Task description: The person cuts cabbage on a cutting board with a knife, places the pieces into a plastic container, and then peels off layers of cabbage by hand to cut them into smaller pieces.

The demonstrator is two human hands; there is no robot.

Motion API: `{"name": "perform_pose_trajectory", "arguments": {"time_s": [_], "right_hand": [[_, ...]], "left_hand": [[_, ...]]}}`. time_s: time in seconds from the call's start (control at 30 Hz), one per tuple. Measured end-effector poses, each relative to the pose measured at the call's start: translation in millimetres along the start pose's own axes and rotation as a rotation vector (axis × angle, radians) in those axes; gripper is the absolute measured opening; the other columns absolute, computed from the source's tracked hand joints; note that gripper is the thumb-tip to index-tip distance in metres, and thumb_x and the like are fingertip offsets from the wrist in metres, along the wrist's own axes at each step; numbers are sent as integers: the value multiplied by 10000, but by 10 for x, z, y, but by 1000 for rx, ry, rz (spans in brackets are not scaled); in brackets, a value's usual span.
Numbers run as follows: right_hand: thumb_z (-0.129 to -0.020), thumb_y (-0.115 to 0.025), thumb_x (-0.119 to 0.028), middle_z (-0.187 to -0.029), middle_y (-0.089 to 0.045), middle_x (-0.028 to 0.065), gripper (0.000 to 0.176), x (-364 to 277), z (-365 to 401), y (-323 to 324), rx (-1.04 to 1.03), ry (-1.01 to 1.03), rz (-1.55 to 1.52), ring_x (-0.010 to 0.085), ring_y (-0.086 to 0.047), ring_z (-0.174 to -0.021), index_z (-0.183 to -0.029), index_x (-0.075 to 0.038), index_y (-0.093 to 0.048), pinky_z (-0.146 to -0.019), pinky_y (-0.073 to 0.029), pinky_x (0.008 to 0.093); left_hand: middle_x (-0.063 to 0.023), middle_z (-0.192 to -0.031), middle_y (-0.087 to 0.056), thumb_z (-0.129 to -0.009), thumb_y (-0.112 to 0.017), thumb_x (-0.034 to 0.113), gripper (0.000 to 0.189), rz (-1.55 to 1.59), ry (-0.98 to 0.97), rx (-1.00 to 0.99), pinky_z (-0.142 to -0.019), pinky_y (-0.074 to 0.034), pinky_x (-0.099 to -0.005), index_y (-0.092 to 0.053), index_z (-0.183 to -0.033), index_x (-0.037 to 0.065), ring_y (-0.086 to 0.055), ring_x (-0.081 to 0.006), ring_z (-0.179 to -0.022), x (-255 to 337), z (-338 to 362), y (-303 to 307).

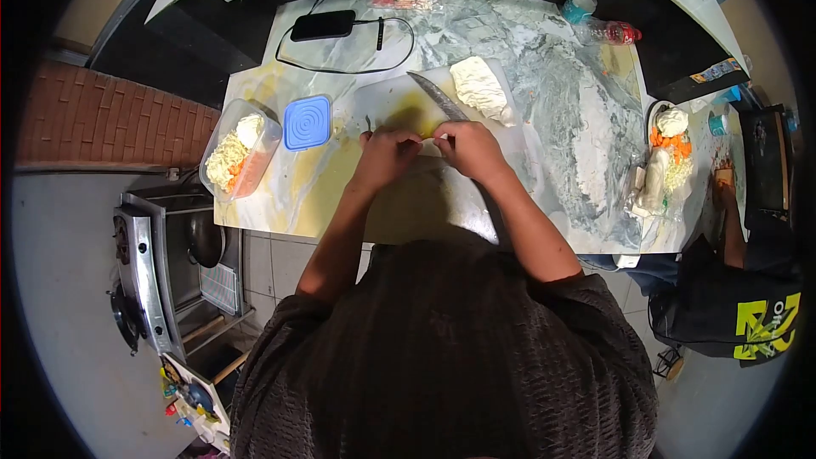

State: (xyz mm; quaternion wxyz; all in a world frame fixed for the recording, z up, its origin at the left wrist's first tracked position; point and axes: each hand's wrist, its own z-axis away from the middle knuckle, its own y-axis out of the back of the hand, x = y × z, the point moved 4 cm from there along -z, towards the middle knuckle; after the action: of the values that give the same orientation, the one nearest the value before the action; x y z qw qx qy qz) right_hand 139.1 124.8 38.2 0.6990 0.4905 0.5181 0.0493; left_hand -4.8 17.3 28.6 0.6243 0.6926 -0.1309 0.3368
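Over the pale cutting board (374, 104), my left hand (388, 155) and my right hand (473, 150) are close together with fingertips pinched. A small pale piece (427, 139) stretches between them; its kind is too small to make out. Just beyond my right hand lies a large knife (438, 95), its blade pointing away to the upper left. A white, soft-looking slab (479, 87) rests at the board's far right. Beside my left fingers, a thin dark object (368, 123) shows in part.
Left of the board are a blue lid (307, 123) and a clear container (270, 136) of chopped food. A phone (323, 25) with a cable lies behind. Chopped vegetables (671, 146), a bottle (610, 31) and a co-worker's hand (724, 193) are on the right.
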Motion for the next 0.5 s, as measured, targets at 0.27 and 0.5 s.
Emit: {"name": "perform_pose_trajectory", "arguments": {"time_s": [0.27,0.5], "right_hand": [[-811,-661,-79,-878,-636,156,52,-1,-19,-23,90,167,9,366,-634,-830,-860,-72,-648,-725,-505,456],[-798,-674,-30,-850,-615,166,72,21,27,-65,141,227,-79,379,-617,-807,-851,-36,-628,-721,-503,447]], "left_hand": [[-12,-949,-684,-822,-727,212,77,-120,-155,101,-872,-372,-430,-717,-894,187,-626,-229,-978,-55,-11,-49],[1,-942,-686,-811,-733,170,94,-85,-229,122,-872,-364,-413,-717,-902,186,-633,-218,-955,-76,15,-57]]}}
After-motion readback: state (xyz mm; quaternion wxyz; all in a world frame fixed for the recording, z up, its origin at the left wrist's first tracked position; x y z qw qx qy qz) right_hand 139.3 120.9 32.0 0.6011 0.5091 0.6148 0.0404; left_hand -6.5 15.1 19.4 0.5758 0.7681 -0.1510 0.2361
